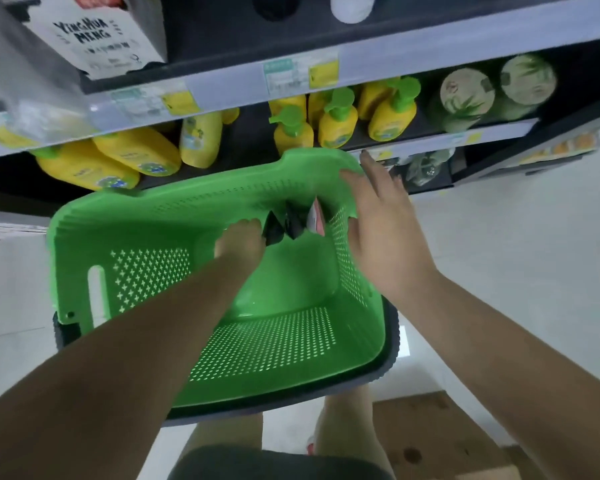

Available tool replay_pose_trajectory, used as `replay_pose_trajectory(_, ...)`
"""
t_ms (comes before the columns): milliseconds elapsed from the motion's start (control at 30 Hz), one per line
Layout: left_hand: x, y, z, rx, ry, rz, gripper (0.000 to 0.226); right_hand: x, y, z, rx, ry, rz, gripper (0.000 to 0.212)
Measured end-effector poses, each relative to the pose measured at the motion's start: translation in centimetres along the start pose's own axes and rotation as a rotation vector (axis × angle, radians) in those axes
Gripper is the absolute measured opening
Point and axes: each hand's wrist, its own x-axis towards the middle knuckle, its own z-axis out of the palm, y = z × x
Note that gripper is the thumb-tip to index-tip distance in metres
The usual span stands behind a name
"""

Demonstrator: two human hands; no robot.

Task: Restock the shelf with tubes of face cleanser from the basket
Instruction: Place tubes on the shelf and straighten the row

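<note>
A green perforated basket [153, 282] stands in front of the shelf unit. In its far right corner lie a few tubes: dark ones [293, 221] and a white and pink one [316, 220]. My left hand [239, 242] reaches down inside the basket with fingers curled round the end of a dark tube. My right hand [378, 216] hovers over the basket's right rim with fingers stretched out, holding nothing. The shelf [250, 140] behind the basket has a dark bare gap between yellow bottles.
Yellow pump bottles with green caps [336, 123] stand on the shelf, larger yellow bottles [118, 157] lie at the left, and round jars [471, 95] are at the right. A white box [97, 36] sits on the upper shelf. A cardboard box [440, 438] lies on the floor.
</note>
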Motion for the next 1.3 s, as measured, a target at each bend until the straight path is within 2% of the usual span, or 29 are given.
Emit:
replay_pose_trajectory(133,1.8,-0.4,1.8,0.013,-0.115,-0.111,0.024,0.2,0.9,0.2,-0.001,-0.012,-0.015,0.06)
replay_pose_trajectory(233,2.4,-0.4,2.7,-0.035,-0.129,-0.15,0.019,0.2,1.5,0.1,-0.008,-0.026,-0.052,0.06)
replay_pose_trajectory(533,1.9,-0.1,1.0,-0.025,-0.132,-0.099,0.019,0.0,1.6,-1.5,-0.041,-0.071,-0.104,0.066)
replay_pose_trajectory(867,-7.6,0.5,-7.4,-0.37,-0.13,0.038,0.023,0.0,-1.7,-7.1,-0.088,-0.169,-0.148,0.063)
replay_pose_trajectory(1000,-12.7,1.3,-13.1,-0.534,-0.051,0.105,0.025,-0.2,-3.3,-9.5,-0.099,-0.196,-0.169,0.07)
replay_pose_trajectory(1133,-16.9,2.5,-18.0,-0.849,0.062,0.173,0.028,-0.5,-5.3,-11.9,-0.1,-0.209,-0.203,0.077)
replay_pose_trajectory(1300,-21.1,4.5,-23.6,-1.083,0.172,0.305,0.035,-0.4,-7.1,-15.1,-0.025,-0.31,-0.235,0.084)
